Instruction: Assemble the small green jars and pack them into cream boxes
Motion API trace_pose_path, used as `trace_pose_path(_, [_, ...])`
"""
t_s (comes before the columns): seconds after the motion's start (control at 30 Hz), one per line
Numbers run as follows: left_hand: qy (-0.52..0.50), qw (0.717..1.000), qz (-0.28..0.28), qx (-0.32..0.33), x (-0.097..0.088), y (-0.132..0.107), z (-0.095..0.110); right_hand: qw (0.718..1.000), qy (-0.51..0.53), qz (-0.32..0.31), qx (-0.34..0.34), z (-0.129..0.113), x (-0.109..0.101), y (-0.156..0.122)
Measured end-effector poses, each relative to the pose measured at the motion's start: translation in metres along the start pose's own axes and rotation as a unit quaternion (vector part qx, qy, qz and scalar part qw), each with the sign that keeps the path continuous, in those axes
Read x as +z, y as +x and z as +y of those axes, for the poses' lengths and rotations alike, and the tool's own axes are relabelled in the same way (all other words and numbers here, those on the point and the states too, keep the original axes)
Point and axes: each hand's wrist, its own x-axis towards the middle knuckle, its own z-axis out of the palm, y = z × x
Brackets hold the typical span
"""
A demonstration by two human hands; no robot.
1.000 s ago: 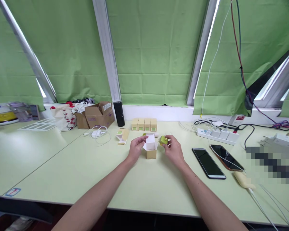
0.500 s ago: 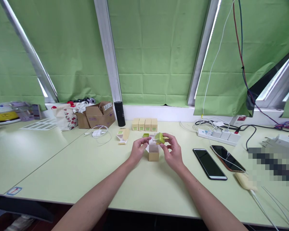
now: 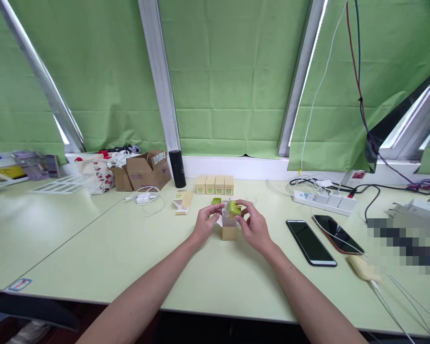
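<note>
A small open cardboard box [image 3: 230, 233] with white inner flaps stands upright on the table between my hands. My right hand [image 3: 255, 226] grips a small green item with a clear plastic part [image 3: 232, 209], tilted just above the box's opening. My left hand [image 3: 205, 223] is at the box's left side, its fingers closed at the upper flap; the fingertips are close to the clear part, and their exact contact is hard to see. A little green square piece [image 3: 217, 200] lies right behind the box.
Several closed small boxes [image 3: 215, 185] stand in a row at the back. An opened carton [image 3: 182, 203] lies left of them, near a black cylinder [image 3: 177, 169] and a white charger [image 3: 145, 197]. Two phones [image 3: 311, 242] and a power strip [image 3: 324, 202] with cables are on the right.
My right hand has moved the green item a little left and down, turning it over the box's opening. My left hand has stayed nearly in place.
</note>
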Motion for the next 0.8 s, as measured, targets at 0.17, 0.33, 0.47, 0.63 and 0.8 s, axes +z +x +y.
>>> trace_pose_path(0.17, [0.002, 1.0, -0.003, -0.006, -0.0004, 0.0002, -0.0014, 0.999, -0.035, -0.012, 0.006, -0.0007, -0.0023, -0.0008])
trace_pose_path(0.33, [0.002, 1.0, 0.008, -0.009, -0.001, 0.0003, -0.0041, 0.998, -0.051, -0.018, 0.012, -0.0016, -0.0031, -0.0016])
trace_pose_path(0.47, [0.004, 1.0, 0.006, -0.013, -0.0013, -0.0001, -0.0039, 0.998, -0.056, -0.035, 0.003, -0.003, -0.0027, -0.0028])
trace_pose_path(0.63, [0.006, 1.0, 0.007, -0.017, -0.0005, -0.0012, -0.0028, 0.995, -0.082, -0.051, 0.0, -0.0071, -0.0021, -0.0045])
trace_pose_path(0.8, [0.008, 1.0, 0.011, -0.014, 0.0, -0.0012, -0.0037, 0.994, -0.089, -0.066, -0.008, -0.0092, -0.0011, -0.0056])
